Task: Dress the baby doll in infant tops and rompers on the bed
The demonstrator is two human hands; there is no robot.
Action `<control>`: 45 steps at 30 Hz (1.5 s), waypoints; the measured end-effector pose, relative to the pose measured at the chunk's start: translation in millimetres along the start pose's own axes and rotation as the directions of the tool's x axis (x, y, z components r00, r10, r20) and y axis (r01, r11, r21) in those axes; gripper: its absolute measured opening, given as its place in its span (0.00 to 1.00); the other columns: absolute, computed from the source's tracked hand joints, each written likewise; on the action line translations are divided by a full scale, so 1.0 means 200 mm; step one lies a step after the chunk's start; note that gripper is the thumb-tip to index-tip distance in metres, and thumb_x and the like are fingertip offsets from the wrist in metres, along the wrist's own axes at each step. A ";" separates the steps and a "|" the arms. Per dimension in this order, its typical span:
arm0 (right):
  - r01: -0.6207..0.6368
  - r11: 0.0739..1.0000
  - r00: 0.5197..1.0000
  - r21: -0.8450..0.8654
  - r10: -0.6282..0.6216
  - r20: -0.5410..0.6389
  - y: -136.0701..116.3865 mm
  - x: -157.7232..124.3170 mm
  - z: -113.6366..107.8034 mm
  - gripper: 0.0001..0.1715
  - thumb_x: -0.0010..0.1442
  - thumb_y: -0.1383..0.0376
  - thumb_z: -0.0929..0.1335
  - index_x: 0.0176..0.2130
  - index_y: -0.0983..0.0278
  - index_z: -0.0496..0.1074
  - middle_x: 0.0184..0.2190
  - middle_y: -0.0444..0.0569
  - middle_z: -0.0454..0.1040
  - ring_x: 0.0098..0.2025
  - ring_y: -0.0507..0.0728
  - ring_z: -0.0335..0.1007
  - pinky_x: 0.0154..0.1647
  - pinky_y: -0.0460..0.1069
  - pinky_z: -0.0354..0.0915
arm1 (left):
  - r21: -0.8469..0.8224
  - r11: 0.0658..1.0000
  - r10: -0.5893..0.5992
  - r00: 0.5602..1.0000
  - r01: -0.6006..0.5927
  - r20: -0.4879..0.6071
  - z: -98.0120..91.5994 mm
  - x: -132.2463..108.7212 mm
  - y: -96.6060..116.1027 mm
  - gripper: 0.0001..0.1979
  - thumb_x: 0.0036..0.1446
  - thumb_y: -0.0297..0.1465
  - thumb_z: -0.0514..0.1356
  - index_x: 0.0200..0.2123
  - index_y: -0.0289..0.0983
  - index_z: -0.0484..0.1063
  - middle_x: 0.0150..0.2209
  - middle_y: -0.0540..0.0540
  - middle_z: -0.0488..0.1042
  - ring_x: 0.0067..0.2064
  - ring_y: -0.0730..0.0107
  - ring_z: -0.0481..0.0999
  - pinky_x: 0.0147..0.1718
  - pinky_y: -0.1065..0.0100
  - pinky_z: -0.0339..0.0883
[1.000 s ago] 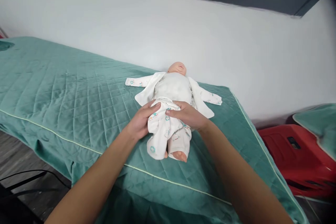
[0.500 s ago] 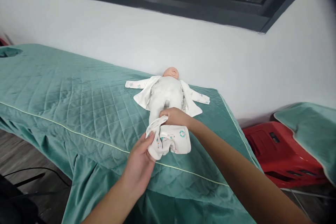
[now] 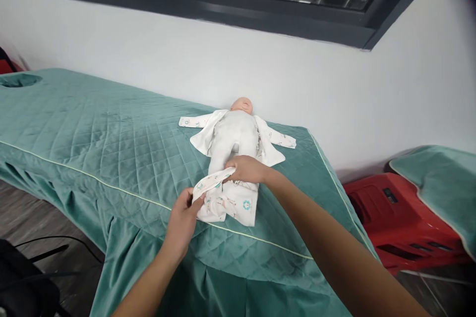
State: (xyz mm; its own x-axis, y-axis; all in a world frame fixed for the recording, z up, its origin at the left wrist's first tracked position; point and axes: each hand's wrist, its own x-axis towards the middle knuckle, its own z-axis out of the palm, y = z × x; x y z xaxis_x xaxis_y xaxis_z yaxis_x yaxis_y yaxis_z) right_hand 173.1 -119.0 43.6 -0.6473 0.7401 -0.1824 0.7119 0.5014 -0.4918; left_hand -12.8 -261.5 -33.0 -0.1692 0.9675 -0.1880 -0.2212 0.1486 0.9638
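A baby doll (image 3: 235,134) lies on its back on a teal quilted bed (image 3: 111,133), head toward the wall, with an open white printed jacket (image 3: 268,142) spread under it. A pair of small white printed trousers (image 3: 230,202) lies at the doll's legs. My left hand (image 3: 184,218) pinches one end of the trousers' waistband and pulls it out to the left. My right hand (image 3: 246,168) is closed on the other end of the waistband, just below the doll's body.
A white wall with a dark-framed window runs behind the bed. A red plastic object (image 3: 397,218) stands on the floor at the right, beside another teal-covered surface (image 3: 439,183). Dark cables (image 3: 44,247) lie on the floor at lower left.
The trousers have come off the doll's legs and been drawn toward me. My left hand moved down and left, stretching the waistband; my right hand stays by the doll's lower body.
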 end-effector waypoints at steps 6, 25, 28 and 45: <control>-0.018 0.999 0.998 0.038 0.020 -0.053 -0.01 0.00 0.00 0.19 0.53 0.49 0.72 0.29 0.63 0.75 0.30 0.44 0.75 0.33 0.54 0.67 0.32 0.47 0.51 | 0.145 0.989 -0.059 0.990 0.041 0.125 -0.03 0.10 0.08 0.15 0.54 0.43 0.63 0.34 0.36 0.69 0.29 0.53 0.68 0.31 0.73 0.63 0.29 0.73 0.55; -0.060 0.875 0.990 0.480 0.114 -0.084 0.02 -0.05 -0.04 0.18 0.50 0.53 0.73 0.34 0.64 0.73 0.31 0.42 0.72 0.33 0.54 0.66 0.34 0.47 0.60 | 0.639 0.602 0.380 0.875 -0.479 0.299 0.02 0.61 0.13 0.12 0.63 0.31 0.49 0.47 0.40 0.66 0.42 0.42 0.77 0.44 0.56 0.76 0.42 0.61 0.65; -0.056 0.866 0.988 0.497 0.119 -0.096 0.03 -0.04 -0.04 0.17 0.51 0.56 0.72 0.38 0.64 0.75 0.36 0.45 0.75 0.38 0.56 0.69 0.37 0.48 0.63 | 0.715 0.465 0.410 0.843 -0.522 0.349 0.05 0.68 0.14 0.14 0.65 0.31 0.47 0.51 0.39 0.65 0.45 0.40 0.77 0.44 0.55 0.77 0.40 0.61 0.65; -0.155 0.820 0.906 0.551 0.340 -0.252 0.13 0.06 -0.01 0.19 0.55 0.53 0.69 0.41 0.63 0.73 0.34 0.46 0.76 0.35 0.58 0.69 0.34 0.50 0.63 | 0.775 -0.003 0.539 0.652 -0.632 0.533 0.14 0.96 0.19 0.14 0.67 0.28 0.47 0.50 0.36 0.67 0.47 0.40 0.74 0.50 0.60 0.72 0.48 0.63 0.65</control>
State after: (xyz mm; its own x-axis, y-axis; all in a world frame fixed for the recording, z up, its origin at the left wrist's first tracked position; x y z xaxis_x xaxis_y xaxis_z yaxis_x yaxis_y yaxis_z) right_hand 183.9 -96.0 30.7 -0.2755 0.9540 -0.1182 0.5336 0.0495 -0.8443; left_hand -25.8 -65.0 -26.6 0.2827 0.8201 0.4974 0.8523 -0.4527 0.2621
